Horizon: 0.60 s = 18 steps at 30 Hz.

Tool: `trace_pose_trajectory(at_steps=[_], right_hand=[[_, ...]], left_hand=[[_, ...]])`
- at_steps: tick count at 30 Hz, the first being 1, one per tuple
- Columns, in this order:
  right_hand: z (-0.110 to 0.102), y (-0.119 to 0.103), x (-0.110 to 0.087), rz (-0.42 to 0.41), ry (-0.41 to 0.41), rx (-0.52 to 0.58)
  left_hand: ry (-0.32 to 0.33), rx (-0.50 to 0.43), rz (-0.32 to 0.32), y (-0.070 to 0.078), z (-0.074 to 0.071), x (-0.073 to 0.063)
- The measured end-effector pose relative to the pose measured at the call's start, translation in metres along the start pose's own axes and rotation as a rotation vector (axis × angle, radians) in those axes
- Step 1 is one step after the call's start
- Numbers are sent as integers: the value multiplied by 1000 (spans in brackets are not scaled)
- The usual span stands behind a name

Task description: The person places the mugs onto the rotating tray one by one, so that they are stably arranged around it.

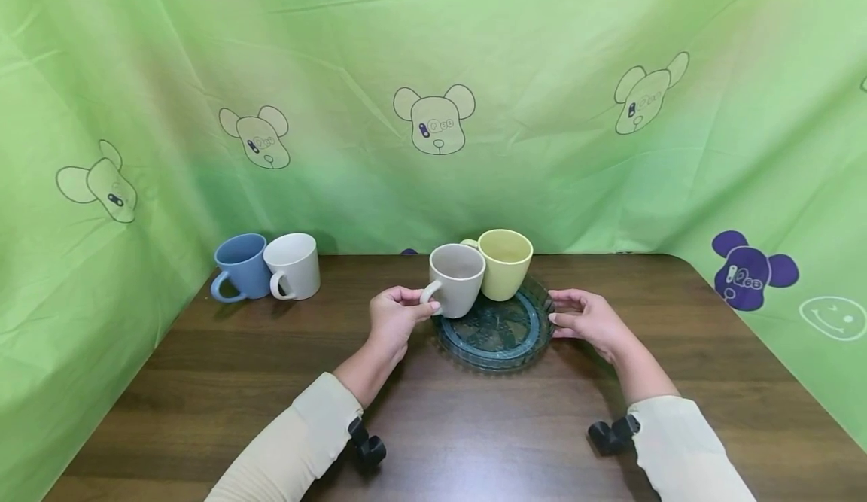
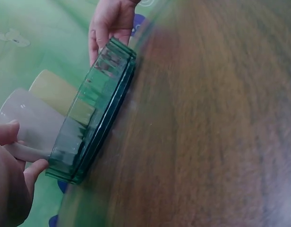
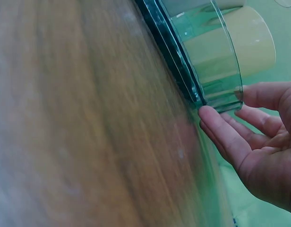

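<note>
My left hand (image 1: 393, 323) pinches the handle of a pale grey mug (image 1: 463, 295), thumb and fingertips around it. The mug stands upright at the left part of a round, see-through green tray (image 1: 500, 355) with a ridged wall. Beside it, a yellow mug (image 1: 504, 265) stands towards the tray's back, its handle partly behind the grey one. At the tray's right side, my right hand (image 1: 588, 321) holds the edge. In the right wrist view, its thumb is near the rim and another fingertip is at the bottom edge of the tray (image 3: 221, 97).
At the far left of the wooden table (image 1: 291, 381) a blue mug (image 1: 250, 265) and a white mug (image 1: 298, 265) stand side by side. A green curtain (image 1: 339, 58) with printed bear faces hangs behind the table and along both sides.
</note>
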State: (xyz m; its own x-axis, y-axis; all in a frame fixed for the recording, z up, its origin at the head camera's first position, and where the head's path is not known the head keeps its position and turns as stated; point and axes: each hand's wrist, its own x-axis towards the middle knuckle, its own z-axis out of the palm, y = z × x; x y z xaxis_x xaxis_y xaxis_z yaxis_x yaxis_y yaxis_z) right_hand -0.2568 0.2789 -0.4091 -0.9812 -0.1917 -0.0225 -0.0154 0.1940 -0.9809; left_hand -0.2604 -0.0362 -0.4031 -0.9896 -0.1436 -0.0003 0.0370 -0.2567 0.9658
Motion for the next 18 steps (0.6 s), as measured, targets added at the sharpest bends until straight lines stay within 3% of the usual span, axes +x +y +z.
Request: trace_pose_trajectory(at_steps=[8,18], right_hand=[[1,1,-2,19,1,16],[4,-1,-6,19,22,61]], left_hand=[[-13,70,28,-5,-1,7],[-34,72,27,-5,-2,16]])
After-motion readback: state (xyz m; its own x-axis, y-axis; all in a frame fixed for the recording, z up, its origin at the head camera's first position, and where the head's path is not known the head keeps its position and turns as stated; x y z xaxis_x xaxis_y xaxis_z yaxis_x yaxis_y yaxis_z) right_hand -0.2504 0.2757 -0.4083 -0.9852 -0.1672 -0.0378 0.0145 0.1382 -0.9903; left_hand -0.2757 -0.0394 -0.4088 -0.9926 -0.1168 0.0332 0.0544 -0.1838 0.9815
